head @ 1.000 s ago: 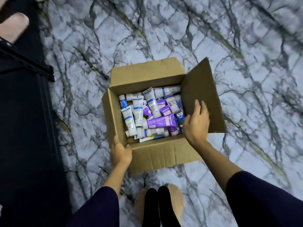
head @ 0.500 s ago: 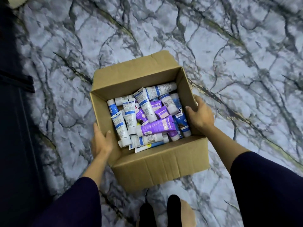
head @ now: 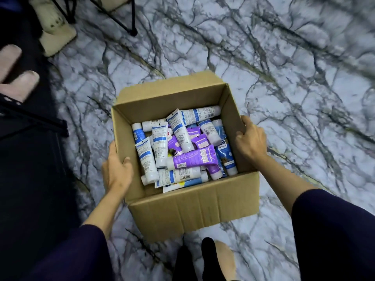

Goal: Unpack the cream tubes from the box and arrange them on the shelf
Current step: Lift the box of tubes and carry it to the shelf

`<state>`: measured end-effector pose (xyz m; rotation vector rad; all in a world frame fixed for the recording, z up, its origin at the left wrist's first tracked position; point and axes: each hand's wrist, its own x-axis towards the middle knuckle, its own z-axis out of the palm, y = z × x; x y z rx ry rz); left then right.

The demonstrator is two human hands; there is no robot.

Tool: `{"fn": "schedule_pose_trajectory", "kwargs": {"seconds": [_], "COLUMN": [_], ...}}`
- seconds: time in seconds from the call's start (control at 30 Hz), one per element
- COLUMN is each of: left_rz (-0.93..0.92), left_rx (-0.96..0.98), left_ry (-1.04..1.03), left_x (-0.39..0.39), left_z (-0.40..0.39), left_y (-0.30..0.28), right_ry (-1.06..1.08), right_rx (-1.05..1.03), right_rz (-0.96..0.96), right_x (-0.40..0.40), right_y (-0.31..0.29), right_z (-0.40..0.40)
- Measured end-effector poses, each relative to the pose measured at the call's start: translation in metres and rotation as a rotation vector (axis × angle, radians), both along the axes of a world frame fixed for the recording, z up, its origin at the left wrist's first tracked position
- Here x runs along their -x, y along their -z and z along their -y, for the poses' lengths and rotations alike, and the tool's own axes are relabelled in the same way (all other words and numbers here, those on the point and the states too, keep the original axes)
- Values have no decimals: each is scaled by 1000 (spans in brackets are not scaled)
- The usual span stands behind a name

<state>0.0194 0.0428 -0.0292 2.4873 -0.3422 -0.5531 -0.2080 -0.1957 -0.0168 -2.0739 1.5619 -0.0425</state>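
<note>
An open cardboard box (head: 194,207) is held above the marble floor, filled with several cream tubes: white-and-blue ones (head: 179,130) and purple ones (head: 193,159) in a loose pile. My left hand (head: 116,169) grips the box's left wall, thumb over the rim. My right hand (head: 251,140) grips the right wall, fingers curled over its edge. Both forearms come out of dark sleeves.
The grey-veined marble floor (head: 284,78) spreads all around. A dark shelf unit (head: 30,159) fills the left side, with a black bracket (head: 36,120) sticking out. Black stand legs (head: 125,23) and a beige object (head: 56,31) sit at the top left. My foot (head: 221,258) shows below the box.
Both hands took hold of the box's side walls, the right flap folded in, and the box has risen off the floor toward me. The view swung so the shelf side shows more.
</note>
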Motion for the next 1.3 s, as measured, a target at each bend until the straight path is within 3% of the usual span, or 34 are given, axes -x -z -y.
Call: {"fn": "schedule_pose_trajectory", "kwargs": {"seconds": [0.43,0.6,0.87,1.3], "left_rz": [142,192,289,314], "left_rx": [66,83,121,31], "left_ry": [147,190,88,-478], "left_x": [-3,10,60,219], "left_z": [49,51,16,-112], "left_y": [-448,-555,-641,-662], "right_ry": [67,83,-9,-533], "right_rx": [148,221,317,251], "right_rz": [111,158,173,314], "right_x": [22,41,73,80], "right_y": [-454,-561,-654,-683], "right_z": [22,16,6,-36]}}
